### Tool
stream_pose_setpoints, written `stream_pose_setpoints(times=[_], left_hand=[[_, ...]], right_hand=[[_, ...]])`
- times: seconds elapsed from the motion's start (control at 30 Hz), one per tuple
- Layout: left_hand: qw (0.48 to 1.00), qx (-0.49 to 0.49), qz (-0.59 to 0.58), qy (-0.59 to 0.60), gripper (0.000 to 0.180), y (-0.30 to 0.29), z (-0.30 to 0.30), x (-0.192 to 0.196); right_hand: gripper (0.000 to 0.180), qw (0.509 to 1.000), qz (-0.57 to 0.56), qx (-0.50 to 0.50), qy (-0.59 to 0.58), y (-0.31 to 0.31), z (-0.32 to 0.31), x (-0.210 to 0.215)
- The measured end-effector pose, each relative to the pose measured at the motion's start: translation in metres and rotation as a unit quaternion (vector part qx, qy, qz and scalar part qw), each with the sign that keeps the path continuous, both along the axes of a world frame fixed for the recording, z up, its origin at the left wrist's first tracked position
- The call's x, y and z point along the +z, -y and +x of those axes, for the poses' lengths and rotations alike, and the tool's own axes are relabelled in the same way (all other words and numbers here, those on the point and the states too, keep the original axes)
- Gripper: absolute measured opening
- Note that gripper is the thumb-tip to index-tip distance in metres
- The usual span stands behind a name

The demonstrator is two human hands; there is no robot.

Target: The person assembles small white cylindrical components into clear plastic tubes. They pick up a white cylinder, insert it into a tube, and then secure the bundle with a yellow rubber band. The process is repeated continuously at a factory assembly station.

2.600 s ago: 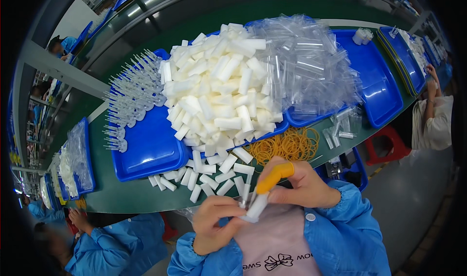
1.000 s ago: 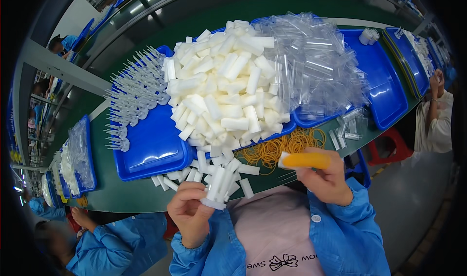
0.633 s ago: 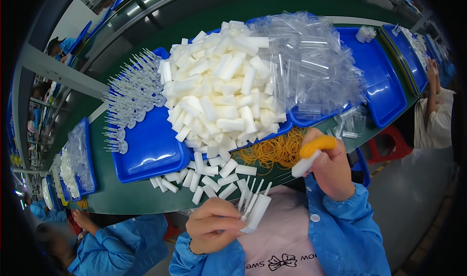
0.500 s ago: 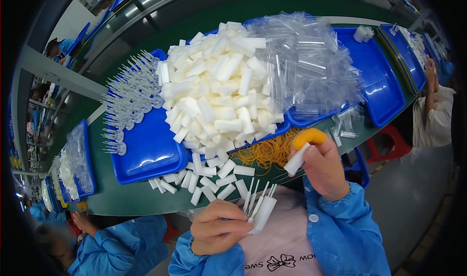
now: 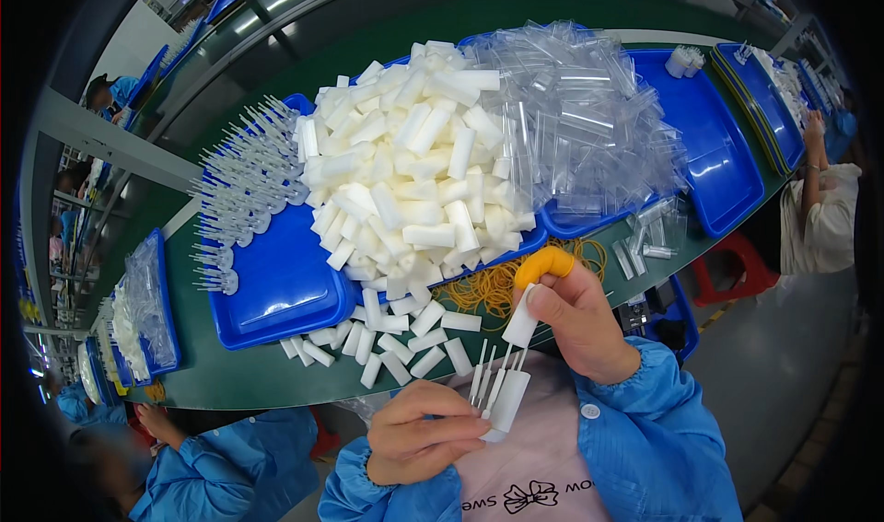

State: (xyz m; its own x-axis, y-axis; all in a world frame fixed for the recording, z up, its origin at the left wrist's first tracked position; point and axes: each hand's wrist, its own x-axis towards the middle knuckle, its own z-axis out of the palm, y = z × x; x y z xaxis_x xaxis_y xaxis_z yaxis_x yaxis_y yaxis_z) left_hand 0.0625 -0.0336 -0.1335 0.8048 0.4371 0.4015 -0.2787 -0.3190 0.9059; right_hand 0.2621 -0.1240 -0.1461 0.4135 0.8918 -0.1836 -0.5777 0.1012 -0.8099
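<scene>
The right hand [image 5: 575,324] is holding a short white foam block [image 5: 520,318] directly above the left hand [image 5: 419,435], which is gripping a second white block [image 5: 506,402] with thin clear picks [image 5: 486,379] standing up out of its top. The two blocks are lying almost on one line: both long axes are tilting up and slightly toward the right hand, and the upper block's lower end is sitting just over the pick tips, close but apparently not yet touching. The right hand, being above, is the one nearer the gap.

The right fingers are closing on the upper block's sides, with an orange finger cot [image 5: 543,264] covering the forefinger. The left fingers are curling shut around the lower block's base.

Both blocks are looking soft, matt and squared off, like the many loose ones scattered on the green worktop [image 5: 239,375] just beyond the hands and heaped on the blue tray [image 5: 276,292] behind them. A tangle of yellow rubber bands [image 5: 488,287] is lying just beyond the right hand, and clear plastic pieces [image 5: 580,117] are piling up at the tray's far right.
</scene>
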Motion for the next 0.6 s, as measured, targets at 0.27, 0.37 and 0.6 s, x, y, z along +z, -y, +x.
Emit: stream_pose_setpoints(times=[0.27,0.37,0.6], left_hand=[[1.000,0.000,0.005,-0.012,0.029,0.001,0.003,0.004],[0.999,0.008,0.008,-0.039,0.029,0.001,0.002,0.006],[0.997,0.013,0.043,-0.066,0.031,0.002,0.000,0.009]], right_hand=[[0.016,0.999,-0.024,0.033,-0.037,-0.001,-0.005,0.003],[0.016,0.994,-0.003,0.071,0.081,0.001,-0.005,0.007],[0.013,0.953,0.044,0.096,0.284,0.001,0.002,0.006]])
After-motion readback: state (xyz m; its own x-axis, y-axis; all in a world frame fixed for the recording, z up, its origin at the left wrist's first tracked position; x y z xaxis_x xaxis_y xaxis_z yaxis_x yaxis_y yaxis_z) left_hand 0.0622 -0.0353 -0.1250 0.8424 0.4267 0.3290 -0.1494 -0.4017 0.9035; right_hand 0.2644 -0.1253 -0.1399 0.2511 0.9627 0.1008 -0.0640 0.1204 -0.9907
